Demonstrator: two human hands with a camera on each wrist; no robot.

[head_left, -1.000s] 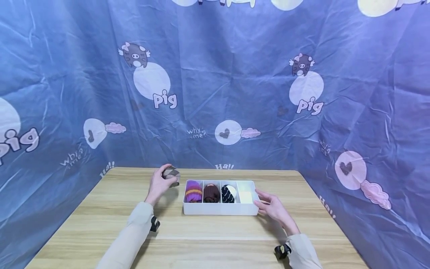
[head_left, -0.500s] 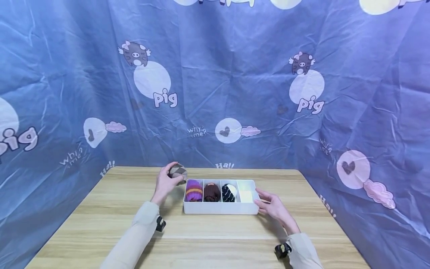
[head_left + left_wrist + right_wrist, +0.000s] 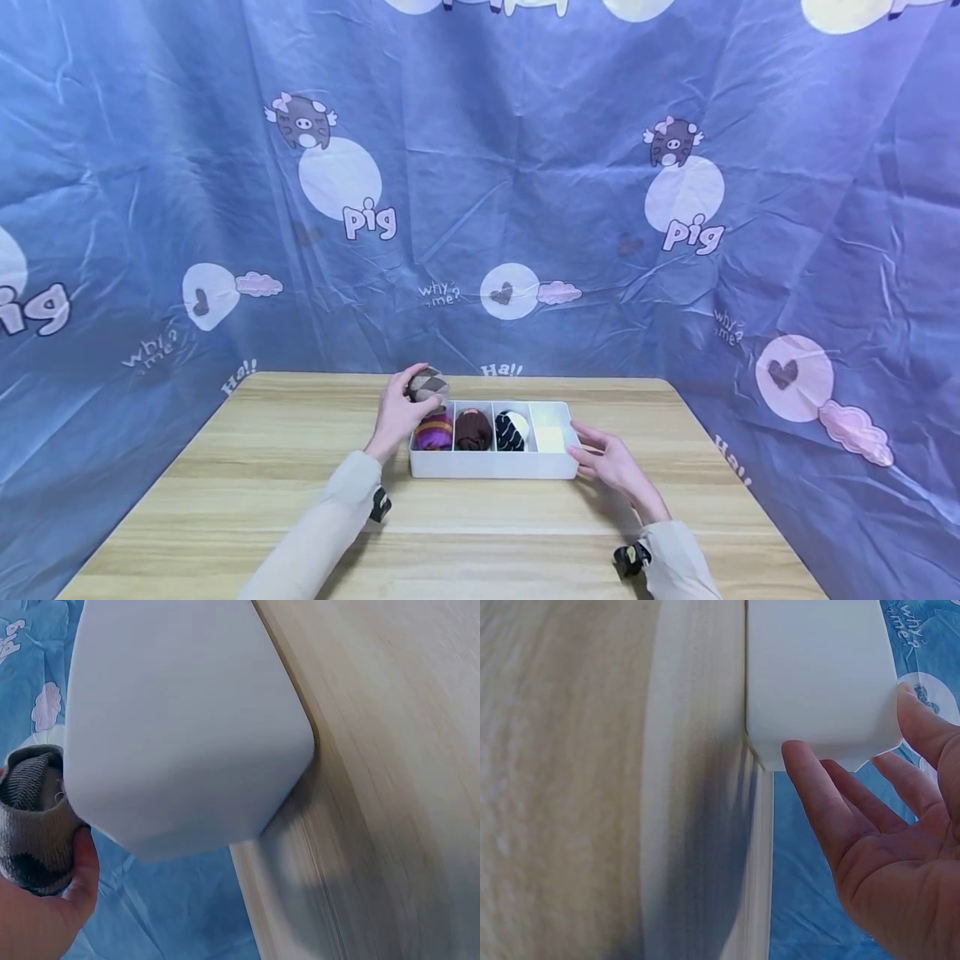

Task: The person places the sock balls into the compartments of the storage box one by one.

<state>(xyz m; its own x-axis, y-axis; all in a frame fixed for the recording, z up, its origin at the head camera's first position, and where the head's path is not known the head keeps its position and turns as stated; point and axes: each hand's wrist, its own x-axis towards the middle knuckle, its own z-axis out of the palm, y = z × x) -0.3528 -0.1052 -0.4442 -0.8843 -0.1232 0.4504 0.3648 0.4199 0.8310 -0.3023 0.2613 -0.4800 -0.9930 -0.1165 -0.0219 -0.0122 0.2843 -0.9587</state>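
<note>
My left hand [image 3: 395, 418] pinches a rolled-up grey and beige diamond-patterned sock [image 3: 430, 385] between thumb and fingers. In the head view it overlaps the back of the leftmost compartment of a white divided box [image 3: 493, 465]. The left wrist view shows the sock's folded cuff [image 3: 34, 784] facing the camera, beside the box wall. Rolled socks sit in the box: a purple one with an orange stripe [image 3: 433, 435] at left, a dark brown one [image 3: 473, 431], then a black-and-white one [image 3: 511, 432]. My right hand [image 3: 613, 463] touches the box's right end with fingers extended.
The rightmost compartment [image 3: 550, 425] shows its pale floor. A wooden table [image 3: 480, 542] carries the box near its back edge. Blue curtain [image 3: 465, 208] printed with pigs hangs behind and at both sides. Black wrist devices sit at both cuffs.
My left hand has carried the grey diamond-patterned sock rightward, from left of the box to over its left end. My right hand and the box have stayed in place.
</note>
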